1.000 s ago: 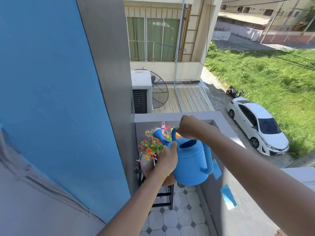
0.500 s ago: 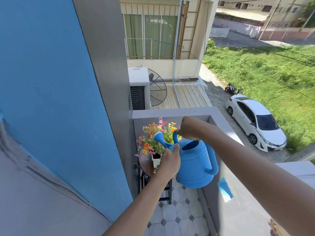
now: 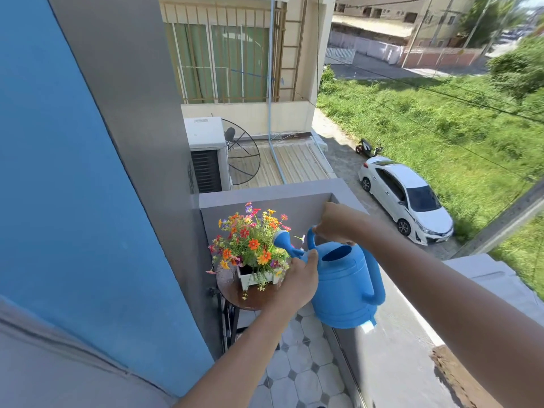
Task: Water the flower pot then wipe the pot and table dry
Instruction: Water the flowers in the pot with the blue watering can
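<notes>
Balcony corner by a blue wall: a white square flower pot (image 3: 255, 277) of mixed blooms sits on a small round brown table (image 3: 250, 298). A blue plastic watering can (image 3: 344, 285) tilts toward it — right hand (image 3: 334, 223) clamped on its top handle, left hand (image 3: 298, 279) gripping the spout's base.

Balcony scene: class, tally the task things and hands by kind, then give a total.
Blue watering can: 1
White flower pot: 1
Round table: 1
Hands: 2, left hand and right hand
Total: 5
</notes>
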Available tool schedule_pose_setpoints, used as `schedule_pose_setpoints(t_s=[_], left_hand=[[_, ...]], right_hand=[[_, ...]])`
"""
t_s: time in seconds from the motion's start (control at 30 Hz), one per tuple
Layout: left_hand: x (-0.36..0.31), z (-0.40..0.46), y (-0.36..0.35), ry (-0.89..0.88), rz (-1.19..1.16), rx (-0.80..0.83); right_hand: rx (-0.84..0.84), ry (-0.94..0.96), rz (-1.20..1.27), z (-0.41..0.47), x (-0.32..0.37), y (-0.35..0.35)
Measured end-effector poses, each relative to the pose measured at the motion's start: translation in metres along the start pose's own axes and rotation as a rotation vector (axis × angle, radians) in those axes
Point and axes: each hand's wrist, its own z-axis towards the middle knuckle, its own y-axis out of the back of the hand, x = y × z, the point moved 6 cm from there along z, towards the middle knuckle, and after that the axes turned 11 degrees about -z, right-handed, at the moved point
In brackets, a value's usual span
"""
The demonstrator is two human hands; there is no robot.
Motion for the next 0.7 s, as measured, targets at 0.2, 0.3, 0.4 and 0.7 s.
schedule_pose_setpoints(t_s=[0.2,0.3,0.4,0.7], left_hand=[[0.001,0.000,-0.013,0.026,0.002,0.020],[0.003,0.004,-0.017,0.014,0.010,0.038],[0.005,0.007,-0.016,-0.011,-0.005,0.035],[0.009,0.003,0.018,-0.024,-0.008,-0.062]], right_hand=[[-0.014,-0.061,0.033,0.002,-0.019,-0.010],[0.008,-0.088,0.030,0.005,-0.024,-0.015],[0.002,-0.084,0.050,0.007,-0.024,-0.016],[-0.059,0.031,0.098,0.003,0.008,-0.007]])
